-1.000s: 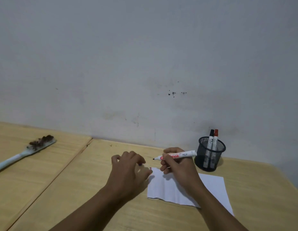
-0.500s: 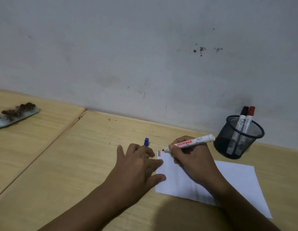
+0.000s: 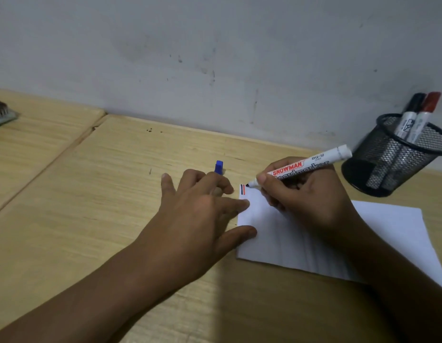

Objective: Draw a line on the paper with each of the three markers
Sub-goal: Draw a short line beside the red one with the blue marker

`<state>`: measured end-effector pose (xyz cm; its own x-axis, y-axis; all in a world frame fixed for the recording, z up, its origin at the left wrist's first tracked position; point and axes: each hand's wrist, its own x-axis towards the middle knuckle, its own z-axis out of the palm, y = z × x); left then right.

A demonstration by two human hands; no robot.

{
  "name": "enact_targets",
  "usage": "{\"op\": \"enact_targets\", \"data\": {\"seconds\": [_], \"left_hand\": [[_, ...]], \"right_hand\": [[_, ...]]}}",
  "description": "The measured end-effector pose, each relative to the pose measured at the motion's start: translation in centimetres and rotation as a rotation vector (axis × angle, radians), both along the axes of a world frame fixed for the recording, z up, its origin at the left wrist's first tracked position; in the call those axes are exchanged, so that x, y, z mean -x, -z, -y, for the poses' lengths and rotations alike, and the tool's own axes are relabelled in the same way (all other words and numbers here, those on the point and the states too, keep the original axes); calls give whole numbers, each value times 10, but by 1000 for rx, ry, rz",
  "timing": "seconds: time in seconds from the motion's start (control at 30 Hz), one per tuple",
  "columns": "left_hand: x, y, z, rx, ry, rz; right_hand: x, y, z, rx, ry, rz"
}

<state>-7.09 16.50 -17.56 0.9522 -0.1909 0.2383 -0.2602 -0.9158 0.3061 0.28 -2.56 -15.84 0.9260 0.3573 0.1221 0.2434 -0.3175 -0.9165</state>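
My right hand (image 3: 311, 194) is closed in a writing grip around a white Snowman board marker (image 3: 304, 167), uncapped, its dark tip touching the far left corner of the paper (image 3: 388, 226). Just left of the tip I see two short lines (image 3: 242, 189) already on that corner, one dark and one red, side by side. My left hand (image 3: 202, 211) lies flat with the index finger and thumb pressing the paper's left edge, while its curled fingers hold a blue cap (image 3: 219, 167) that pokes up behind them.

The white paper lies flat on the worktop (image 3: 116, 181), partly covered by my right wrist and forearm. Beyond my right hand, near the wall, stands a black mesh pen cup (image 3: 398, 162) with two markers upright in it, a black-capped marker (image 3: 410, 115) and a red-capped marker (image 3: 425, 112), leaning together. The cup is apart from the paper.

The worktop is pale wood grain, with a seam running diagonally on the left where a second panel joins. At the far left edge, a brush head (image 3: 1, 112) is only partly in view. Behind everything is a scuffed grey-white wall (image 3: 215, 58) with small dark marks.
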Motion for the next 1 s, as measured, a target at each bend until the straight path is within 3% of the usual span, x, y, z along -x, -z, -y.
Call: {"op": "enact_targets", "data": {"seconds": [0.4, 0.73, 1.0], "left_hand": [[0, -1, 1, 12, -5, 2], [1, 1, -2, 14, 12, -3], [4, -15, 0, 266, -146, -40]], "right_hand": [[-2, 1, 0, 64, 0, 13], [-2, 1, 5, -3, -36, -7], [-2, -11, 10, -351, 47, -115]]}}
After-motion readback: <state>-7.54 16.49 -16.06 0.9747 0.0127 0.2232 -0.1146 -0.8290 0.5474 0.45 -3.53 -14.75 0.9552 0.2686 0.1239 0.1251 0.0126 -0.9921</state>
